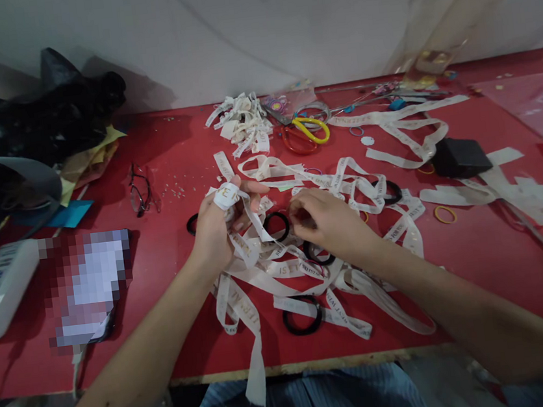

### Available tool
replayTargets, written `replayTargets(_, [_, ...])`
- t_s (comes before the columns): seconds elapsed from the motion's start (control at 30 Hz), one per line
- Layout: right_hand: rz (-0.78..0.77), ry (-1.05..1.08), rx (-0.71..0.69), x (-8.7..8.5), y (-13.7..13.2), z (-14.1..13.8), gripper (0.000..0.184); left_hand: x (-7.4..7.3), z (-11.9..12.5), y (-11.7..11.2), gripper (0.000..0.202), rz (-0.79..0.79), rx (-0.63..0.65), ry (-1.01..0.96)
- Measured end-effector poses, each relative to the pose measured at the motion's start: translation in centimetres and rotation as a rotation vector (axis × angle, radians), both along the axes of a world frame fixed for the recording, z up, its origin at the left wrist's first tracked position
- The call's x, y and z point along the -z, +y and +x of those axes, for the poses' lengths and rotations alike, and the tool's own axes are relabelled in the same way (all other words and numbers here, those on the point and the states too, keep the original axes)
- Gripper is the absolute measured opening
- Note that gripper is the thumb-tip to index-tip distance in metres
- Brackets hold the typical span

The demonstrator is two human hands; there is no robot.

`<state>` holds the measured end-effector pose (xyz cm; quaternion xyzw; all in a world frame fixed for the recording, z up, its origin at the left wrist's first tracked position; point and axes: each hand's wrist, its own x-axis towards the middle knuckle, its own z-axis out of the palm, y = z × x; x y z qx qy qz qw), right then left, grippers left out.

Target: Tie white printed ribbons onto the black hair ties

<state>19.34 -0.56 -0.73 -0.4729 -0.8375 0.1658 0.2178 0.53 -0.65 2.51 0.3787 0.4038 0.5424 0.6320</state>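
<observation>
My left hand is closed on a white printed ribbon, which wraps over the thumb and hangs down past the palm. To its right, my right hand has its fingertips pinched together; whatever sits in the pinch is too small to make out. Between the hands lies a black hair tie, close to the right fingertips. Under and around both hands spreads a tangle of printed ribbons. Another black hair tie rests on a ribbon strip nearer the table's front edge.
Scissors with yellow and red handles lie behind the hands, beside a heap of ribbon pieces. Eyeglasses and a cabled phone are on the left of the red table. A black block stands on the right.
</observation>
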Motion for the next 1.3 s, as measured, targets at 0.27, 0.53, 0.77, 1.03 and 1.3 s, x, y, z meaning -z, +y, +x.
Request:
replayTargets(0.27, [-0.018,-0.082,0.003,-0.1,-0.2,-0.2,0.008,0.1,0.0,0.1,0.032,-0.012,-0.011,0.012])
replayTargets(0.53, [0.011,-0.132,-0.007,0.0,-0.3,-0.4,0.009,0.3,-0.1,0.2,0.033,0.0,-0.004,0.013])
replayTargets(0.77, [-0.023,-0.032,-0.042,0.1,-0.4,-0.1,0.009,0.2,-0.1,0.1,0.033,0.002,0.004,0.032])
replayTargets(1.03, [0.055,0.156,-0.215,-0.2,-1.1,-0.1,0.015,0.1,0.0,0.0,0.034,0.004,-0.021,0.072])
replayTargets(1.3, [-0.061,0.372,-0.155,-0.9,-1.3,-0.2,0.013,-0.2,0.4,-0.2,0.037,-0.006,-0.009,0.095])
